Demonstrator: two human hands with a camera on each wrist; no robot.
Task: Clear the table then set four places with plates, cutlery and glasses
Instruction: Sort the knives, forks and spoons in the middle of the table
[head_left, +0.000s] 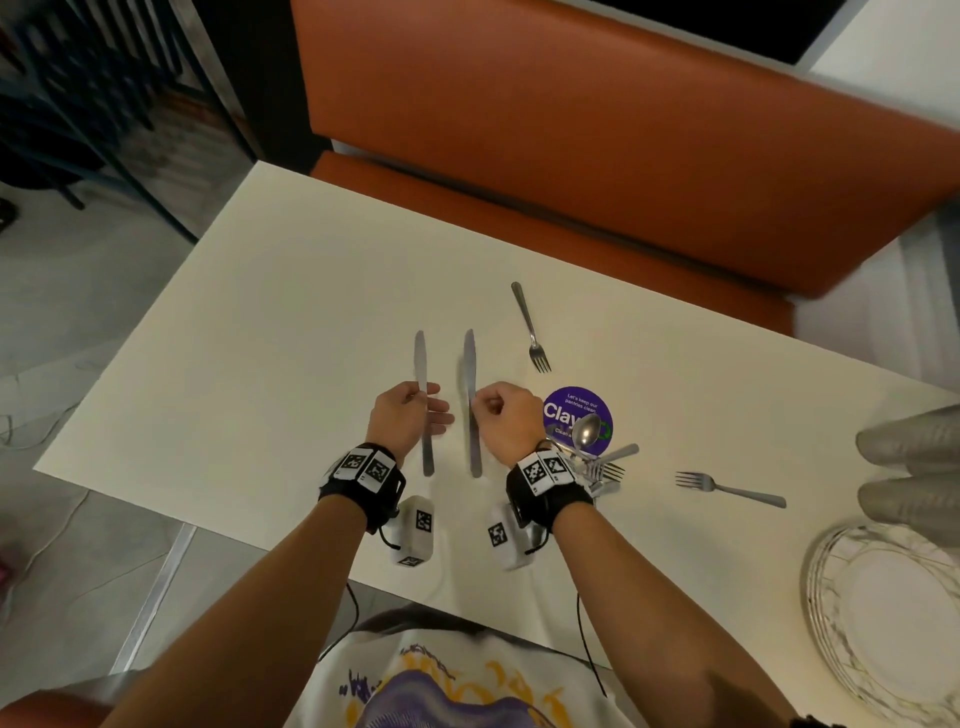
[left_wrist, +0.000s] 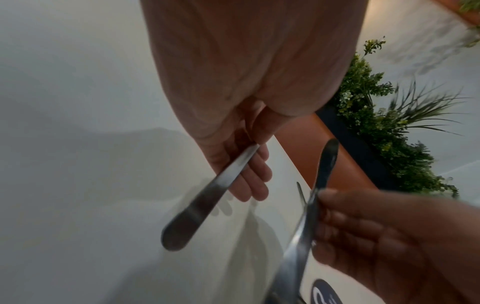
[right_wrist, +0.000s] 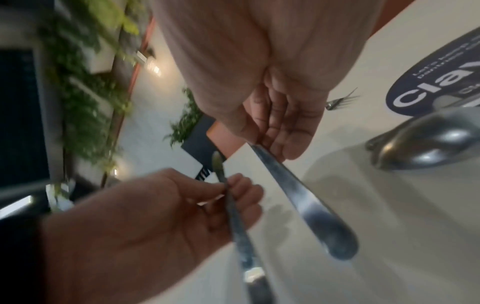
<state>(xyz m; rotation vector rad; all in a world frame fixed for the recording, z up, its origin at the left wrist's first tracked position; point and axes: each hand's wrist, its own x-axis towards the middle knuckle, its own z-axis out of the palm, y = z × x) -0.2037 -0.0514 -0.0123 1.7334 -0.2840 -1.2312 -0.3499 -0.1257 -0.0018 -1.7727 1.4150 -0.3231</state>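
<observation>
From the head view, a knife (head_left: 424, 400) is pinched in the left hand (head_left: 404, 415) and another knife (head_left: 471, 400) in the right hand (head_left: 506, 415), above the table (head_left: 260, 312); cutlery is judged mid-distribution, placement being next. In the wrist views, both steel handles are seen gripped, slim and smooth.

A round purple sticker (head_left: 569, 410) lies flat on the table (head_left: 260, 322). In large white letters it reads "Clay", its end hidden under a spoon (head_left: 588, 431). Above, in small white print: "Let's keep our pantries clean". A smaller line below seems to begin "Clean", the rest covered. The shirt's print (head_left: 441, 691) is not legible.
</observation>
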